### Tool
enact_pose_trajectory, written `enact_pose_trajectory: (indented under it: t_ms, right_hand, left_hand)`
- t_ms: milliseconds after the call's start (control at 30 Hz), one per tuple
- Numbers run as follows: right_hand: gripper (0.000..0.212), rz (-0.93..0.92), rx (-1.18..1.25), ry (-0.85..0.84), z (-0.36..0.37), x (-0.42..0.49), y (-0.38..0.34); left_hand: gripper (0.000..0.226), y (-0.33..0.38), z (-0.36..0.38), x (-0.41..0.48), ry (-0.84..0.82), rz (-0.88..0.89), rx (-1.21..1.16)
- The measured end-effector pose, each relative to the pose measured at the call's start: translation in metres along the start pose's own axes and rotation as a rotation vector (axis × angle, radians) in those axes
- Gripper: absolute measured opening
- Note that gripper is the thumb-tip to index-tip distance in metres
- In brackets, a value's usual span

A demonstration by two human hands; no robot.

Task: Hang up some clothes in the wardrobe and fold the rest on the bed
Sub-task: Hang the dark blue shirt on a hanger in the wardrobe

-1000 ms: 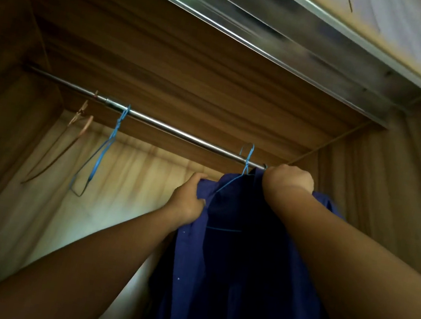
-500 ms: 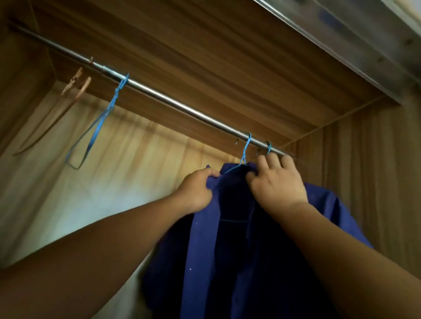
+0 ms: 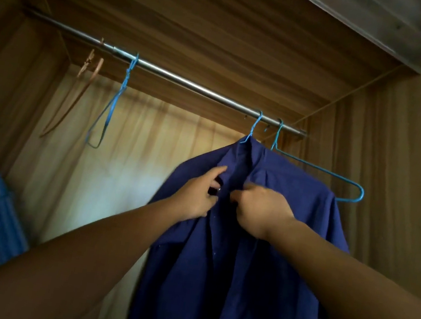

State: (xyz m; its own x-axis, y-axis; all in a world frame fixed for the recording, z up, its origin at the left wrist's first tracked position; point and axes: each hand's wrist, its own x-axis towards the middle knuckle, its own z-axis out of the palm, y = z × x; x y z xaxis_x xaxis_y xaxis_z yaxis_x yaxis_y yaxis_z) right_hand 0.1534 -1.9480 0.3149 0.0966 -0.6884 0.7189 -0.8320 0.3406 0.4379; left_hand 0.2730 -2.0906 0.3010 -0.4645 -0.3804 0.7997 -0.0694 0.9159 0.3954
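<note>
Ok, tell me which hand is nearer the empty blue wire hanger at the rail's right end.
Right. The right hand pinches the dark blue shirt below and left of that empty blue wire hanger; the left hand holds the shirt farther left.

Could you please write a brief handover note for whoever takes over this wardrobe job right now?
Left grip pinches the blue shirt at its front edge below the collar; right grip holds the facing edge.
Shirt hangs on a blue hanger on the rail; an empty hanger hangs beside it.
Done: this shirt hung.
Left: probably fasten or straighten the front, then release; other clothes out of view.
</note>
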Motion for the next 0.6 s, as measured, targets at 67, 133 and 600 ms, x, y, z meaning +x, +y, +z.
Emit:
enact_pose_trajectory:
  t_ms: [67,133,600]
  right_hand:
    - [0.029,0.023,0.182,-0.173,0.006,-0.014,-0.013]
    - [0.025,0.044,0.382,-0.313,0.011,-0.026,-0.025]
    - [0.04,-0.102,0.522,-0.661,0.066,-0.128,-0.099]
  left_hand:
    - [0.07,-0.007,-0.005,-0.021,-0.085,-0.039,0.133]
    - [0.063,-0.014,-0.011,-0.042,-0.188,-0.111,0.304]
    - [0.036,-0.03,-0.034,-0.25,-0.515,-0.819,0.806]
